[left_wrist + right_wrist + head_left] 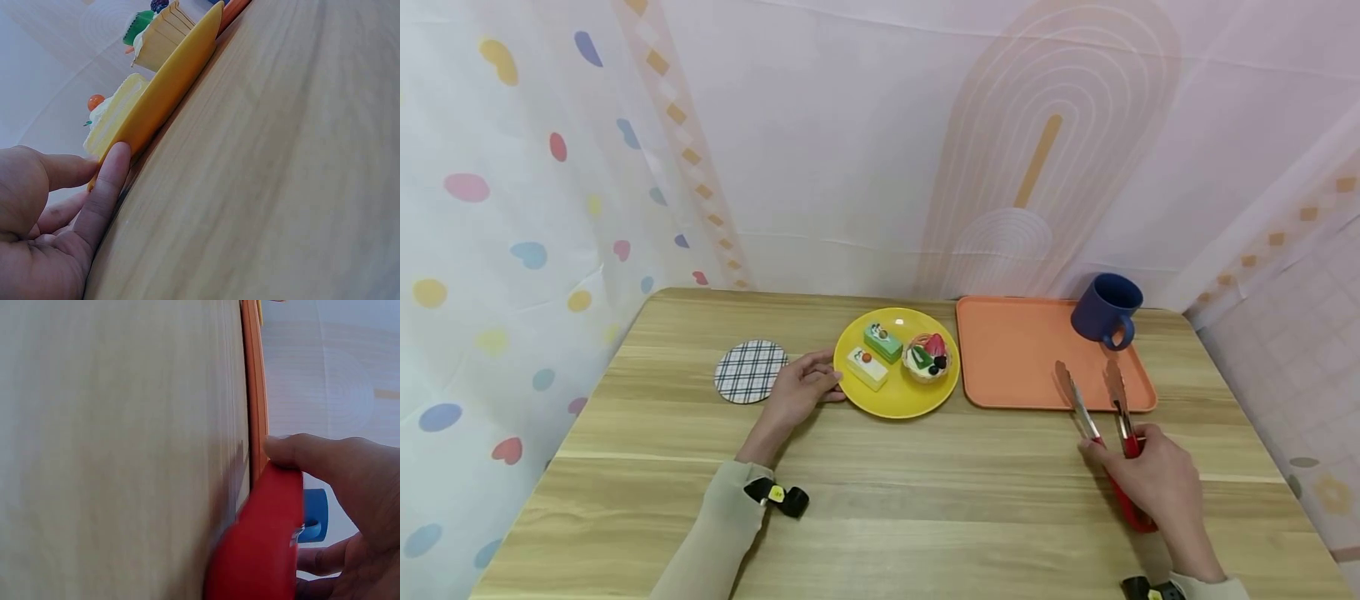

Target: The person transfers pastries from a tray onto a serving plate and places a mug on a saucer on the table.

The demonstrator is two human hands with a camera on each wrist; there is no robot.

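Note:
At the left rim of a yellow plate (pixel 897 405), my left hand (pixel 797 390) pinches the edge between thumb and fingers, as the left wrist view also shows. On the plate lie a green cake slice (pixel 882 342), a pale yellow cake slice (pixel 867 369) and a fruit tart (pixel 927 359). My right hand (pixel 1157 479) grips red-handled tongs (pixel 1126 498). Their two arms are spread, with nothing between the tips, over the front right part of an orange tray (pixel 1015 358). The right wrist view shows the red handle (pixel 262 544) close up.
A dark blue mug (pixel 1105 307) stands at the tray's back right corner, its handle toward the front. A checked round coaster (pixel 751 372) lies left of the plate. The tray sits just right of the plate. A patterned cloth (pixel 850 167) hangs behind the wooden table (pixel 895 500).

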